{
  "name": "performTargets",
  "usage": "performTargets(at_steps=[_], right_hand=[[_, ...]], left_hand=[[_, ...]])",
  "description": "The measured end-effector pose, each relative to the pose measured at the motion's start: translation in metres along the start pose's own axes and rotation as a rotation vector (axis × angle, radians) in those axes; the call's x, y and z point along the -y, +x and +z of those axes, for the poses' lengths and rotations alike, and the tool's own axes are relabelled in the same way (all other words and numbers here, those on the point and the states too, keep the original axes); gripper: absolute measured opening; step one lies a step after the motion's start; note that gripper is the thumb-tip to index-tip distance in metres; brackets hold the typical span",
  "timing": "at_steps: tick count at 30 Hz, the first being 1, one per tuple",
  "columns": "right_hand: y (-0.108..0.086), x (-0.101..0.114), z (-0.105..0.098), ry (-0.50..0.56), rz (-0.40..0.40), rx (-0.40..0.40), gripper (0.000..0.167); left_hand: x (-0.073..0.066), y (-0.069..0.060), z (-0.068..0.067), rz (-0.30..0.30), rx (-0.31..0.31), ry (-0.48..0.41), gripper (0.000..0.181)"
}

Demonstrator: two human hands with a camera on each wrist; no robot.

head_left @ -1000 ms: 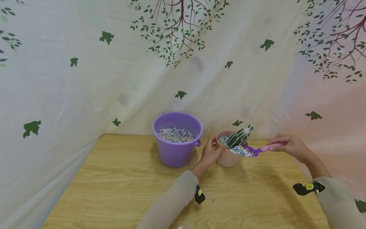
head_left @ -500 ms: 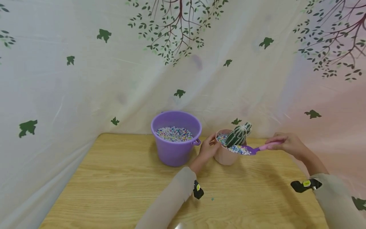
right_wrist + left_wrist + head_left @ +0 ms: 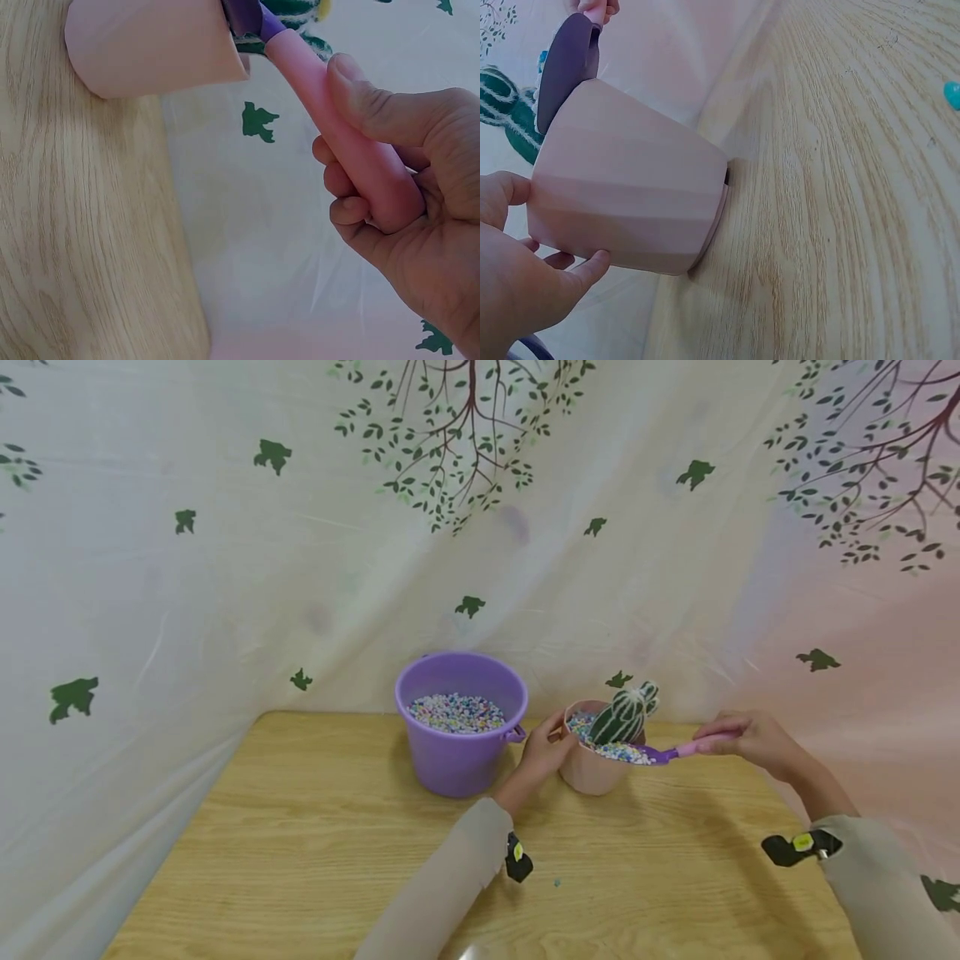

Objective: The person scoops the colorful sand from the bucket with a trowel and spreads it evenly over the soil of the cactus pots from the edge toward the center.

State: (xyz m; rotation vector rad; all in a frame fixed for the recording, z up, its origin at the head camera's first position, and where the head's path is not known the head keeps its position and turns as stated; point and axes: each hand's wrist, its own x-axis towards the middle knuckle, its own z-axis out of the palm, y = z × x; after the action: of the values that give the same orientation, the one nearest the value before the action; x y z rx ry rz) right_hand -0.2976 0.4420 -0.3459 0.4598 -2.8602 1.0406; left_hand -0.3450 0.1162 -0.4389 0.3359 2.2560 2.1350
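Note:
A pale pink plant pot stands on the table, with a green, white-striped toy cactus leaning right inside it among small coloured beads. My left hand grips the pot's left side, thumb and fingers on its wall in the left wrist view. From the right, my right hand holds a small trowel by its pink handle, fingers curled round it. The trowel's purple blade lies over the pot's near right rim, bearing a heap of beads. The blade hides part of the cactus's base.
Left of the pot stands a purple bucket part-filled with beads. One teal bead lies on the wooden table near the front. A leaf-printed cloth hangs right behind the table's back edge.
The trowel has shifted slightly left over the pot and its heap looks a little smaller. The whole head view has shifted slightly; the left hand keeps its grip on the pot.

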Motion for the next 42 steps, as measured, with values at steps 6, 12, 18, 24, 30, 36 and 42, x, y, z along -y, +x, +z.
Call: performTargets(at_steps=[6,12,18,24,30,36,42], right_hand=[[0.0004,-0.0021,0.0002,-0.013,0.003,0.018,0.017],[0.0032,-0.0014,-0.0015,-0.02,0.017,0.036,0.019],[0.0046,-0.0003,-0.0032,-0.026,0.026,0.044,0.02],[0.0052,-0.0015,-0.0028,-0.032,0.0,0.041,0.017],[0.0065,-0.0007,-0.0047,-0.037,-0.002,0.055,0.017],[0.0077,0.0014,-0.0068,-0.052,0.036,0.073,0.02],[0.0091,0.0023,-0.0068,-0.062,0.039,0.08,0.021]], left_hand=[[0.0012,0.0003,-0.0003,-0.005,0.0,0.001,0.061],[0.0001,0.0013,-0.001,-0.03,0.004,-0.044,0.06],[-0.0007,0.0021,-0.0016,-0.038,0.019,-0.063,0.059],[0.0021,0.0036,-0.0032,-0.016,0.039,-0.068,0.057],[0.0048,0.0027,0.0011,0.007,-0.026,-0.041,0.055],[0.0079,0.0002,0.0054,0.003,-0.022,-0.05,0.059],[0.0083,0.0017,0.0038,-0.018,-0.003,-0.068,0.06]])
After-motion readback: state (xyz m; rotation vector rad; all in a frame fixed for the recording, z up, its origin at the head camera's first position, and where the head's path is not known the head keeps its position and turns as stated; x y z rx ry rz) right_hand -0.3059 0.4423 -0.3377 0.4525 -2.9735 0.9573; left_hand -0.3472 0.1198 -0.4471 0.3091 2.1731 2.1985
